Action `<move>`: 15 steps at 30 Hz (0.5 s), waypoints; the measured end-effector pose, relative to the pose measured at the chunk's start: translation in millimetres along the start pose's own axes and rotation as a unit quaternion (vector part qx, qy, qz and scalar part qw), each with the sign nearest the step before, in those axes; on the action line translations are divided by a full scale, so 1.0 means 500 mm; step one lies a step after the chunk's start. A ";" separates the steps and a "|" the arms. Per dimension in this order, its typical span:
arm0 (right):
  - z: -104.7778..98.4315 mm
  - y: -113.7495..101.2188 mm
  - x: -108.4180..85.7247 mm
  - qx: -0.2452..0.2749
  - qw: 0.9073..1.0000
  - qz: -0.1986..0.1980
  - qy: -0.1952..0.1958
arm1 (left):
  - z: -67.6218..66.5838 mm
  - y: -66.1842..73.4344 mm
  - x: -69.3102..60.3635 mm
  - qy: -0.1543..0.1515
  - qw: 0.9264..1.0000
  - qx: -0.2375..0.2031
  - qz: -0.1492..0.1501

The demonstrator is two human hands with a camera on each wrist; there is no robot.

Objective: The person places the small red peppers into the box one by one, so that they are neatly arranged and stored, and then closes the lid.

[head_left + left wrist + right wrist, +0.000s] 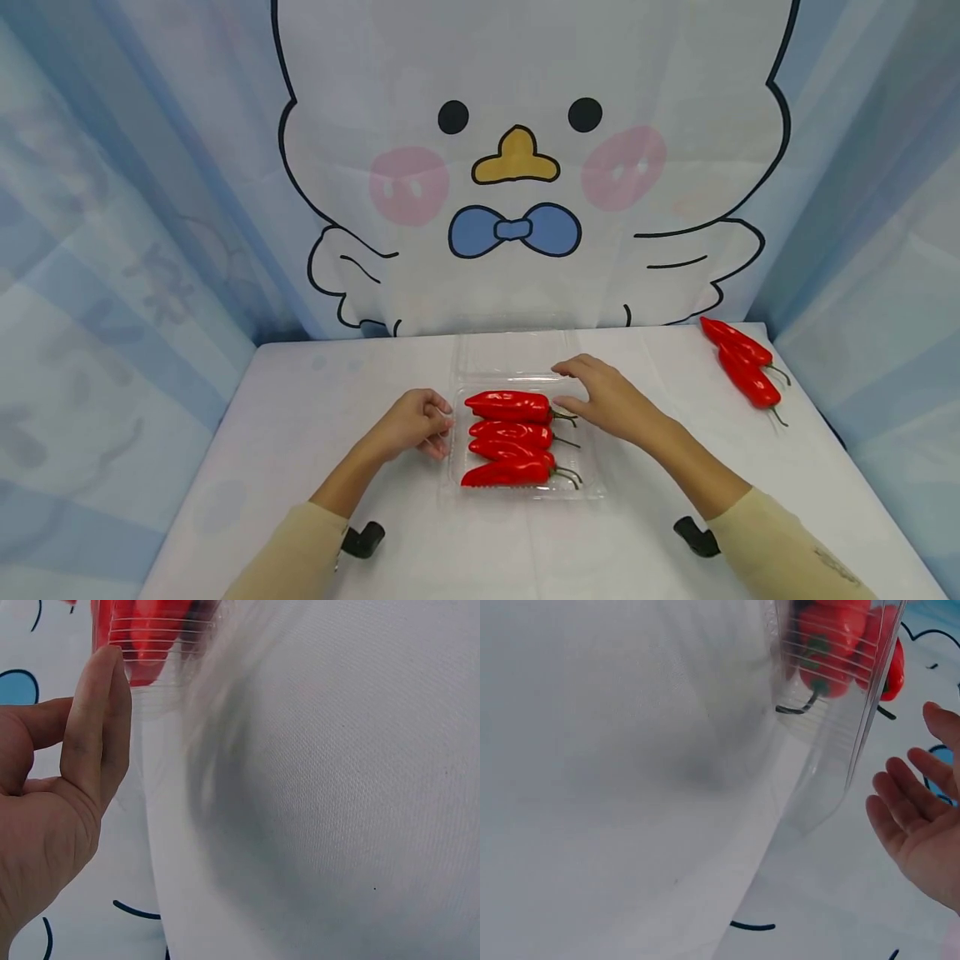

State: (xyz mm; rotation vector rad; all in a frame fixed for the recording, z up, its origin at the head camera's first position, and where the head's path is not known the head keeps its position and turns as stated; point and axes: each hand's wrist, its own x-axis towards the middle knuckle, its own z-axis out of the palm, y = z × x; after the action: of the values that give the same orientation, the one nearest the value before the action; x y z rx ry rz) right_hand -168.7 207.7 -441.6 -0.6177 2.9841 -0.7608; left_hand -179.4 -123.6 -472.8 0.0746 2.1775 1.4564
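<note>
In the head view a clear plastic box (pixel 592 490) lies on the table, its hinged lid (pixel 517 350) folded back toward the backdrop. Several red chili peppers (pixel 513 432) lie side by side in it, green stems to the right. My left hand (pixel 416 423) is at the box's left side; in the left wrist view its fingertips (pixel 109 664) meet the ribbed wall, with the fingers nearly straight. Over the box's right rear corner hovers my right hand (pixel 607 400), fingers spread and thumb apart. The right wrist view shows that palm (pixel 934 859) holding nothing.
Two more red peppers (pixel 742 362) lie at the table's far right corner. A printed cartoon curtain (pixel 517 292) hangs along the back edge, and blue curtains (pixel 112 333) flank the sides. Black straps with mounts (pixel 363 540) are at both wrists.
</note>
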 end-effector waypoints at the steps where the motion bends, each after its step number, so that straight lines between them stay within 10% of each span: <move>1: -0.004 0.005 -0.002 0.001 1.000 0.002 0.007 | -0.001 0.000 0.001 -0.001 1.000 -0.001 0.000; 15: -0.080 0.111 -0.057 0.004 0.995 0.075 0.067 | -0.002 -0.003 0.000 -0.008 1.000 -0.022 0.001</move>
State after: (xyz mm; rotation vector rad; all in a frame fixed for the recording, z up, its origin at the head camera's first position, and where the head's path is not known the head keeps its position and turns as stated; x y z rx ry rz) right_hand -167.2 281.5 -434.8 -0.3485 3.1014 -0.8329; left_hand -179.7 -125.1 -473.6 0.0730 2.1319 1.5000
